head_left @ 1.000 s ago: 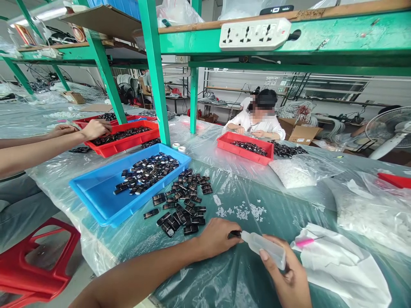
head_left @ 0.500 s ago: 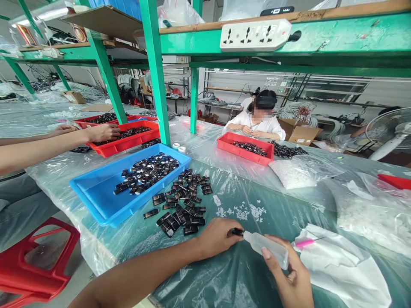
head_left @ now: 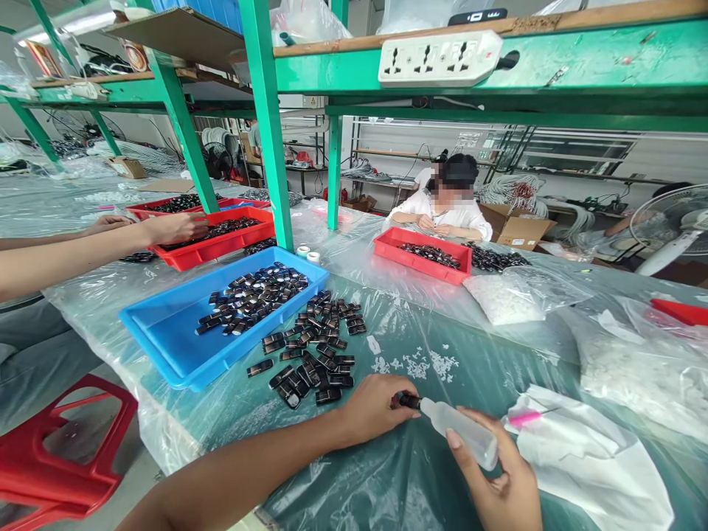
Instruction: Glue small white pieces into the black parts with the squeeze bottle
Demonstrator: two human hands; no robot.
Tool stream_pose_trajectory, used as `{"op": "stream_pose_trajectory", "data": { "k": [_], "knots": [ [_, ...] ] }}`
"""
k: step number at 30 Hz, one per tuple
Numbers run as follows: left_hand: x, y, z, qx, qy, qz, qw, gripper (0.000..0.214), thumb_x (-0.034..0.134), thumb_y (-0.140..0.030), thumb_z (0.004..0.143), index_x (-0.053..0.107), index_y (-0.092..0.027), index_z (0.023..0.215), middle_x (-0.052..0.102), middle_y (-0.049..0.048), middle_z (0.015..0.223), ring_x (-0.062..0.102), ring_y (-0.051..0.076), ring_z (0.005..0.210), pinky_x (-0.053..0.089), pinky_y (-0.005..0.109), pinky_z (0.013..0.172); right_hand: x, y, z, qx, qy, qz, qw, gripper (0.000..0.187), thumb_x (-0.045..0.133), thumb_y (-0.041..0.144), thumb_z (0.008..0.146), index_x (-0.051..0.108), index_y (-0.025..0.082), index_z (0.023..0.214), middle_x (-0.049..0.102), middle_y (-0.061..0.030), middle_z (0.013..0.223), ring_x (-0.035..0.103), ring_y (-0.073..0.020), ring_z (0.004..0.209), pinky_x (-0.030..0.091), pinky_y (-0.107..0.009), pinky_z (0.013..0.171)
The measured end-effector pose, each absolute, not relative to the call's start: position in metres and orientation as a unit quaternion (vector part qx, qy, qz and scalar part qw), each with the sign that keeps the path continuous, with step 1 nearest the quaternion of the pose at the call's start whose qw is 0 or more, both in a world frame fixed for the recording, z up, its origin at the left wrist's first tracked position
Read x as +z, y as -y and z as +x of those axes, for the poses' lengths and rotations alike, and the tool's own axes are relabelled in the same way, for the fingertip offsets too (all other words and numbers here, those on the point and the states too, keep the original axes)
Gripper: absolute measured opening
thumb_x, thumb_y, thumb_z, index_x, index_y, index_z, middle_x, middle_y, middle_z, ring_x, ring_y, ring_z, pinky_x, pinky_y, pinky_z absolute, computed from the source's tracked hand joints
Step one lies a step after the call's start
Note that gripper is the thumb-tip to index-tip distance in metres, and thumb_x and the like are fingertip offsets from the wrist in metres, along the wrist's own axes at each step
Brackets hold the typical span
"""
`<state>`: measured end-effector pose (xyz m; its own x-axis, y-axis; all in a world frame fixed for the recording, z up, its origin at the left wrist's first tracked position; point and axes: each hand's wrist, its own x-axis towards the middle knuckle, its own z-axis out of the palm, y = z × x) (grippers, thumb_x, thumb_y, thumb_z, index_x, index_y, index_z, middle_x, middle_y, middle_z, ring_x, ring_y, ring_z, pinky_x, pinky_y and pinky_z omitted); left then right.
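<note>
I'd judge the work is partway through one piece: a small, glossy black oblong piece (head_left: 410, 400) has its right end at the nozzle of a translucent whitish plastic squeeze bottle (head_left: 467, 435), touching or just beside it. Many similar loose black pieces (head_left: 314, 375) lie on the green, plastic-covered desk (head_left: 332, 487) toward ten o'clock, with more in a rectangular blue plastic tray (head_left: 166, 332) beyond (which lot is finished, I can't tell from here). Of my hands, the left hand (head_left: 376, 405) pinches the piece between curled fingers; the right hand (head_left: 514, 472), at four o'clock from it, wraps round the bottle's body.
</note>
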<state>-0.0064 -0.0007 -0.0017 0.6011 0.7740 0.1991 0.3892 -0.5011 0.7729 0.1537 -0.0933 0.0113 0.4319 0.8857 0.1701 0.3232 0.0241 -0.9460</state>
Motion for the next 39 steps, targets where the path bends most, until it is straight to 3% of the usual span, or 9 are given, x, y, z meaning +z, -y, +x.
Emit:
{"op": "stream_pose_trajectory", "data": {
  "k": [7,10,13,18,25,30,34,39],
  "knots": [
    [-0.010,0.000,-0.004,0.293,-0.358,0.779,0.423,0.027,0.066,-0.038,0.076,0.064,-0.018,0.093,0.066,0.0019,0.083,0.061,0.013,0.068,0.045,0.020,0.060,0.012,0.084,0.169,0.314,0.450,-0.625,0.555,0.037,0.059,0.052,0.075,0.061,0.019,0.091,0.049,0.0030,0.053,0.045,-0.0131,0.050,0.039,-0.023,0.048],
    [-0.011,-0.001,-0.004,0.295,-0.360,0.773,0.432,0.029,0.067,-0.039,0.074,0.063,-0.017,0.092,0.065,0.0016,0.080,0.060,0.013,0.067,0.045,0.020,0.058,0.013,0.085,0.168,0.298,0.447,-0.627,0.564,0.038,0.061,0.052,0.073,0.062,0.019,0.091,0.057,0.0003,0.061,0.049,-0.0143,0.052,0.041,-0.023,0.048],
    [-0.009,0.000,-0.004,0.293,-0.355,0.779,0.425,0.028,0.067,-0.039,0.075,0.063,-0.017,0.092,0.064,0.0014,0.080,0.059,0.012,0.066,0.044,0.019,0.058,0.012,0.088,0.162,0.278,0.449,-0.633,0.567,0.038,0.064,0.051,0.071,0.062,0.019,0.090,0.065,-0.0036,0.078,0.059,-0.0174,0.067,0.045,-0.021,0.053],
    [-0.002,0.002,-0.006,0.278,-0.355,0.802,0.392,0.025,0.065,-0.039,0.077,0.062,-0.019,0.090,0.064,0.0014,0.086,0.057,0.012,0.067,0.043,0.019,0.057,0.007,0.092,0.158,0.239,0.474,-0.645,0.550,0.039,0.062,0.053,0.071,0.061,0.020,0.093,0.066,-0.0063,0.092,0.061,-0.0195,0.077,0.046,-0.019,0.049],
    [0.002,0.004,-0.006,0.274,-0.364,0.815,0.359,0.023,0.065,-0.038,0.077,0.062,-0.018,0.088,0.063,0.0015,0.085,0.056,0.012,0.068,0.042,0.019,0.059,0.000,0.095,0.161,0.137,0.546,-0.632,0.532,0.034,0.066,0.048,0.069,0.065,0.021,0.088,0.066,-0.0071,0.089,0.061,-0.0207,0.078,0.049,-0.022,0.052],
    [-0.002,0.002,-0.004,0.289,-0.350,0.807,0.377,0.024,0.066,-0.031,0.076,0.065,-0.019,0.097,0.063,0.0031,0.090,0.057,0.012,0.071,0.045,0.020,0.062,0.009,0.092,0.160,0.239,0.478,-0.637,0.555,0.035,0.064,0.052,0.069,0.062,0.021,0.084,0.065,-0.0044,0.078,0.058,-0.0173,0.065,0.043,-0.021,0.045],
    [-0.004,0.000,-0.004,0.296,-0.345,0.781,0.429,0.030,0.067,-0.039,0.074,0.068,-0.018,0.097,0.063,0.0048,0.092,0.059,0.013,0.072,0.048,0.022,0.065,0.013,0.087,0.165,0.287,0.446,-0.630,0.567,0.037,0.062,0.053,0.071,0.062,0.019,0.085,0.055,0.0004,0.058,0.047,-0.0133,0.048,0.037,-0.023,0.043],
    [-0.005,-0.001,-0.003,0.308,-0.337,0.759,0.464,0.033,0.070,-0.040,0.071,0.068,-0.016,0.094,0.062,0.0055,0.091,0.060,0.013,0.069,0.050,0.023,0.064,0.012,0.087,0.169,0.304,0.433,-0.631,0.567,0.039,0.061,0.053,0.072,0.061,0.019,0.088,0.047,0.0037,0.050,0.043,-0.0133,0.047,0.034,-0.024,0.046]
  ]
}}
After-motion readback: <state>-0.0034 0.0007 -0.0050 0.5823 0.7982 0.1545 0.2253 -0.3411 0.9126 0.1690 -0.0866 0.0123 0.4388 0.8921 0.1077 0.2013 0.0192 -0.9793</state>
